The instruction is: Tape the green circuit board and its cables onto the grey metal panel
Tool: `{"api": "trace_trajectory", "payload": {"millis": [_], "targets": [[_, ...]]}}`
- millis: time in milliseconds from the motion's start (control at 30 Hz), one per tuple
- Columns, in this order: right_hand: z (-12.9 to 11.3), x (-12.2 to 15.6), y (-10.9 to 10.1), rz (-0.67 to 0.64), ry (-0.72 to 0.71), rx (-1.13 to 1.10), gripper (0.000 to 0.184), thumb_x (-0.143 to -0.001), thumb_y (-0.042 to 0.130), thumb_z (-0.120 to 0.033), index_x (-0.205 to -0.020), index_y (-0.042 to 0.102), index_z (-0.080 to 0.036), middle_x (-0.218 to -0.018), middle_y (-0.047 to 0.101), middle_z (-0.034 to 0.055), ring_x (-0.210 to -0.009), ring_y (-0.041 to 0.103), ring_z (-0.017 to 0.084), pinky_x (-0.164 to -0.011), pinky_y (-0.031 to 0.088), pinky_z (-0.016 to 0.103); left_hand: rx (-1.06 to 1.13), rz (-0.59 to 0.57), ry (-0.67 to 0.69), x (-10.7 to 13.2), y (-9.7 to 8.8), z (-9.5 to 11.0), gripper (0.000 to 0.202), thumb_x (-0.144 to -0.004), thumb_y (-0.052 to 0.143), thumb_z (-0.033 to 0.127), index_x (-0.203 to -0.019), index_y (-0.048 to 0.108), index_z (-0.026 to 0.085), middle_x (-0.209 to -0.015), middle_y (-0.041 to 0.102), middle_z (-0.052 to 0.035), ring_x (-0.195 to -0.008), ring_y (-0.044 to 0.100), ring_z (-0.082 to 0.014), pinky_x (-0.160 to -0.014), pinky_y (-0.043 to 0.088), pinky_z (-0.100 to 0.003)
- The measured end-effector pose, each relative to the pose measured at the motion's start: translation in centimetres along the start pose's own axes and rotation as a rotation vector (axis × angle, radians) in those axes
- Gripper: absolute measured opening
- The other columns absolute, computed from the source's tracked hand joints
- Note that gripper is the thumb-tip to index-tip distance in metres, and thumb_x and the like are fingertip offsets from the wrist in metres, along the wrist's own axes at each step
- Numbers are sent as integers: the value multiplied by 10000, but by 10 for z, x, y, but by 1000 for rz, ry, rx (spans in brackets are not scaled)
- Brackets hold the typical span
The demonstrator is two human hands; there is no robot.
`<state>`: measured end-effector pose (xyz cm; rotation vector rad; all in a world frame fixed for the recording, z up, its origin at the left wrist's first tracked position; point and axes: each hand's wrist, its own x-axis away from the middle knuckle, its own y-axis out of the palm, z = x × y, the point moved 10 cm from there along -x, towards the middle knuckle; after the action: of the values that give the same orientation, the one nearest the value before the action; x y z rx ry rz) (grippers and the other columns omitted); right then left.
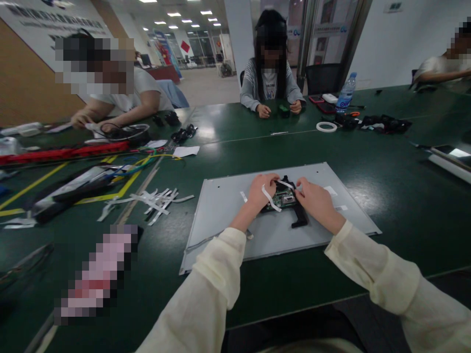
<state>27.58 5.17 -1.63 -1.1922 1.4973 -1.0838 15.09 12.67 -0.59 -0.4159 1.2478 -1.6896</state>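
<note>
A grey metal panel [224, 206] lies flat on the green table in front of me. At its middle sits a small green circuit board [283, 198] in a black bracket [300, 218]. My left hand [262, 193] rests at the board's left edge with fingers curled, and a white ribbon strip [271, 199] runs across it. My right hand [313, 198] is at the board's right edge, fingers pinched on the other end of a white strip [287, 184]. Both sleeves are cream coloured.
Loose white strips [152, 201] lie left of the panel. Cables, a red bar [62, 153] and black parts crowd the left side. A tape roll [326, 126], water bottle [346, 93] and phones sit far right. Three other people sit around the table.
</note>
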Motion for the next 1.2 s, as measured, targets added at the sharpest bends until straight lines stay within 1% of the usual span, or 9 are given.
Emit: {"api": "trace_trajectory", "payload": {"millis": [167, 267, 367, 467, 633, 800, 933, 1100, 1200], "targets": [[0, 0, 1, 5, -18, 18, 204, -941, 452, -329, -1107, 508, -223, -838, 679, 44, -743, 637, 205, -575, 300, 262, 96, 38, -34, -1, 2, -9, 338, -806, 445, 68, -1009, 683, 197, -1038, 726, -40, -1016, 652, -195, -975, 456, -337], [0, 1, 0, 16, -34, 36, 184, -943, 445, -329, -1073, 523, -224, -813, 678, 40, -731, 633, 204, -560, 276, 265, 248, 83, -91, -2, 3, -20, 341, -799, 451, 49, -1063, 623, 179, -1023, 729, -41, -990, 662, -170, -931, 485, -307], [1, 1, -1, 22, -38, 45, 171, -938, 453, -335, -1032, 542, -224, -779, 674, 34, -702, 625, 198, -544, 245, 269, 347, 92, -134, -3, 7, -28, 352, -808, 452, 47, -1117, 557, 180, -984, 736, -32, -953, 672, -154, -897, 501, -300], [3, 1, -2, 17, -41, 24, 163, -934, 458, -335, -1007, 555, -226, -766, 671, 26, -693, 616, 185, -543, 233, 270, 369, 100, -134, -3, 8, -29, 362, -821, 440, 47, -1146, 529, 177, -987, 733, -38, -954, 671, -151, -899, 498, -303], [5, 1, -1, 6, -42, 12, 173, -931, 461, -340, -990, 569, -218, -776, 673, 31, -690, 611, 176, -538, 223, 278, 402, 129, -95, -1, 7, -26, 512, -842, 406, 46, -1336, 376, 181, -1061, 708, -48, -983, 660, -140, -929, 483, -307], [6, 0, 0, 16, -51, 8, 181, -939, 455, -369, -977, 560, -227, -775, 674, 21, -691, 609, 173, -536, 214, 268, 446, 110, -135, -4, 11, -31, 513, -832, 391, 37, -1333, 379, 148, -1014, 696, -63, -925, 660, -138, -897, 496, -305], [7, -1, 1, 6, -46, 9, 213, -943, 450, -417, -979, 551, -232, -789, 677, 14, -706, 618, 176, -531, 207, 264, 481, 91, -135, -7, 14, -31, 491, -832, 381, 39, -1312, 402, 136, -995, 685, -62, -925, 655, -137, -893, 490, -298], [6, -2, 1, 7, -44, 20, 228, -949, 437, -426, -976, 547, -228, -779, 672, 16, -712, 624, 180, -523, 196, 266, 448, 101, -106, -6, 13, -30, 533, -834, 386, 50, -1360, 345, 131, -994, 686, -66, -931, 652, -146, -910, 477, -312], [6, -2, 2, 2, -46, 23, 220, -944, 446, -423, -974, 545, -230, -774, 671, 16, -707, 620, 179, -519, 193, 266, 424, 96, -108, -6, 14, -31, 569, -816, 379, 27, -1373, 323, 125, -1001, 685, -67, -929, 653, -145, -907, 479, -307]]}}
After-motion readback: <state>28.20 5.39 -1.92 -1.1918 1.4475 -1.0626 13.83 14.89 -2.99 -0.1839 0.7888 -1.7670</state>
